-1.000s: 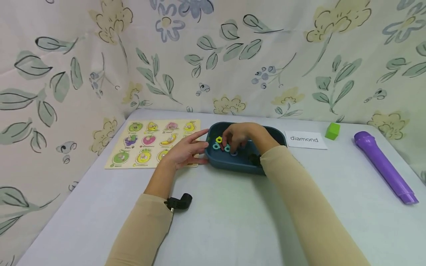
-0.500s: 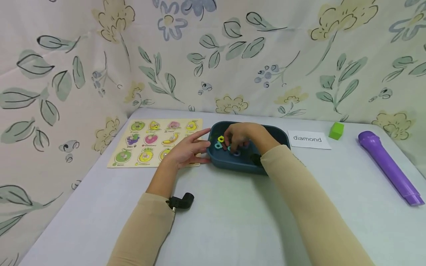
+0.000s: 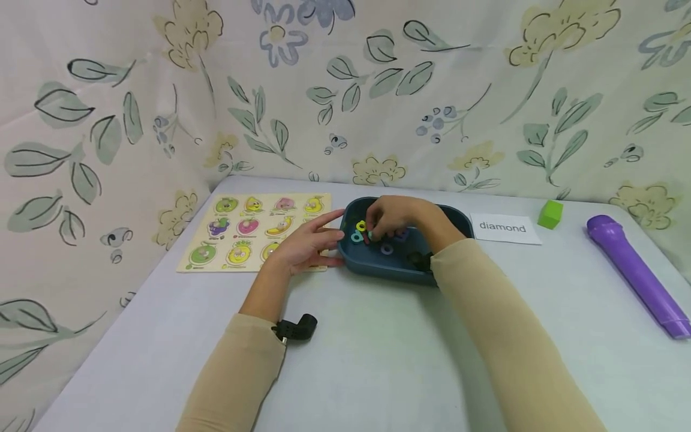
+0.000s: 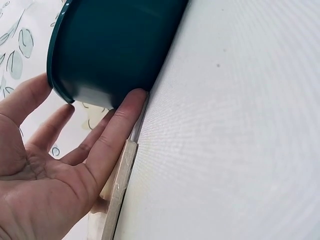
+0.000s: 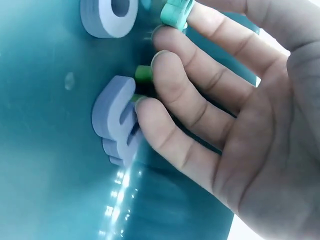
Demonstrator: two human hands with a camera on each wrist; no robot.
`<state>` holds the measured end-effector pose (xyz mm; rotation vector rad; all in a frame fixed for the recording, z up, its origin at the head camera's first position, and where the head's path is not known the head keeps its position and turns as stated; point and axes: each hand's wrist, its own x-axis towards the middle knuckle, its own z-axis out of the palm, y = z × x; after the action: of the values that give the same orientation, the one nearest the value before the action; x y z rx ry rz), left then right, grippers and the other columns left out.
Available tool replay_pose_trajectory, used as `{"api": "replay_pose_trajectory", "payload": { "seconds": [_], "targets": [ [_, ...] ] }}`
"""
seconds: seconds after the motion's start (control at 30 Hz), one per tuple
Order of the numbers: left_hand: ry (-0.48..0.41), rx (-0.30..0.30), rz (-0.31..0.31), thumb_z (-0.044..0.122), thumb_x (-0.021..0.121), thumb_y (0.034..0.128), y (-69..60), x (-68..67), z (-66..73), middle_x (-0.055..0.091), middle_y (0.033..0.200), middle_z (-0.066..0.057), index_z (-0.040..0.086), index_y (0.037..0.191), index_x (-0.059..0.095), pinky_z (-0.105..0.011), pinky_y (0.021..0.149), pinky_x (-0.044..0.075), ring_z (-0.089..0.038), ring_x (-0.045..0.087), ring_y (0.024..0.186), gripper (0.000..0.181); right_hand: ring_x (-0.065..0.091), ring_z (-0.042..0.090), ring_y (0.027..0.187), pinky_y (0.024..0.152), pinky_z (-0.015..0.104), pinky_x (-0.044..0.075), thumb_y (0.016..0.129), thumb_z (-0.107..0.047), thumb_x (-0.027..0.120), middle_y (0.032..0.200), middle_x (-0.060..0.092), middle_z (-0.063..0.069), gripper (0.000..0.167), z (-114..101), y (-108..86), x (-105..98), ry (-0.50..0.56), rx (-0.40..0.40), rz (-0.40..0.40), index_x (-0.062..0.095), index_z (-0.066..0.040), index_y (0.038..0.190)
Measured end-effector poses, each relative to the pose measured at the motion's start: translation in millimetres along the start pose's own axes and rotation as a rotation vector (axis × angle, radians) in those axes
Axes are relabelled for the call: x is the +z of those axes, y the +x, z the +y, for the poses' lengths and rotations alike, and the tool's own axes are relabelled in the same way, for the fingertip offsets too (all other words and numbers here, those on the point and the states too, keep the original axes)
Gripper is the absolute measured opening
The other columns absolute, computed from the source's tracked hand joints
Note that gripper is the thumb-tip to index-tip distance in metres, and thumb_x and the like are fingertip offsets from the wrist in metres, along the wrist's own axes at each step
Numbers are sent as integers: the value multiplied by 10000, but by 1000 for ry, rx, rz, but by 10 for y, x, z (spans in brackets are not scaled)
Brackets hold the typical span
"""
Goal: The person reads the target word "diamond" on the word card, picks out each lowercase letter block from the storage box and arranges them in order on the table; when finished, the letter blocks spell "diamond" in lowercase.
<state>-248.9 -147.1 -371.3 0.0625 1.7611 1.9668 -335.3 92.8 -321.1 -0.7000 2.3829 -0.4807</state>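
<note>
On headcam only, yellow piece (image 3: 361, 222); left grip (image 3: 306, 245) spread, right grip (image 3: 395, 216) pinching teal piece (image 5: 173, 14).

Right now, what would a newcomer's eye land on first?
Probably the dark blue tray mid-picture in the head view, with the left hand touching its left end and the right hand reaching inside, pinching a small teal piece. Next, likely the purple microphone-shaped object lying at the far right, and the fruit picture board left of the tray.

Tray (image 3: 385, 273) smooth, glossy plas.; puzzle bd. (image 4: 121, 186) prob. wood.
</note>
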Motion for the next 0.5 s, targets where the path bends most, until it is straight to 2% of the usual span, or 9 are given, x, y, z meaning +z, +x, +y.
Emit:
{"api": "replay_pose_trajectory", "payload": {
  "seconds": [0.2, 0.5],
  "targets": [
    [3, 7, -4, 192, 619, 1046, 13, 35, 24, 445, 1573, -116, 370, 1563, 443, -570, 1024, 545, -364, 544, 1385, 575, 687, 249, 929, 807, 365, 613, 925, -203, 721, 1096, 716, 96, 246, 82, -64, -71, 64, -1, 13, 700, -105, 1149],
    [5, -2, 0, 190, 605, 1054, 1, 8, 4, 438, 1572, -130, 366, 1569, 434, -561, 1029, 544, -366, 533, 1391, 570, 705, 258, 914, 810, 379, 616, 907, -179, 685, 1057, 733, 91, 231, 97, -118, -68, 154, -25, 12, 668, -102, 1123]
  ]
}}
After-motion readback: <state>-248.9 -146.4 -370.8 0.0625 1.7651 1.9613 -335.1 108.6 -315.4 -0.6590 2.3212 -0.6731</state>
